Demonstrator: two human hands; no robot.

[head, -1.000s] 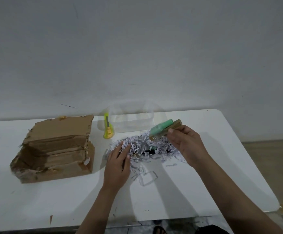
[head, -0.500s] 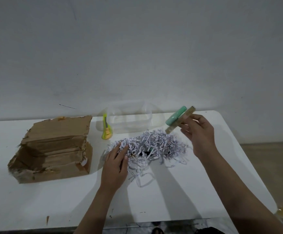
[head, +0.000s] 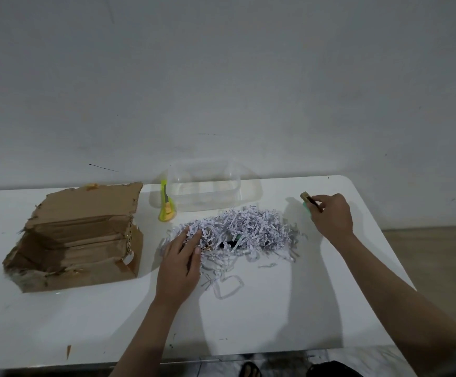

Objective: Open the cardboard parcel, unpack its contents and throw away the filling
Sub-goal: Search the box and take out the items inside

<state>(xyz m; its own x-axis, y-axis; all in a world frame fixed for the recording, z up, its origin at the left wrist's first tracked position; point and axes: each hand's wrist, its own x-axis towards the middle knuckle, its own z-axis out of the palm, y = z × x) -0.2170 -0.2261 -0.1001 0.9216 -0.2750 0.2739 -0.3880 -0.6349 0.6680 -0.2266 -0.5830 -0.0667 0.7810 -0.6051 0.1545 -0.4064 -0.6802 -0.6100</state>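
right hand lowered, gripping brush

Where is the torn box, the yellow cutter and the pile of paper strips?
cardboard box (head: pixel 85 213), head view, on its brown top flap.
yellow cutter (head: pixel 167 210), head view, on its wide lower body.
paper strips (head: pixel 248 227), head view, on the middle of the shredded heap.

White table, grey wall, wooden floor
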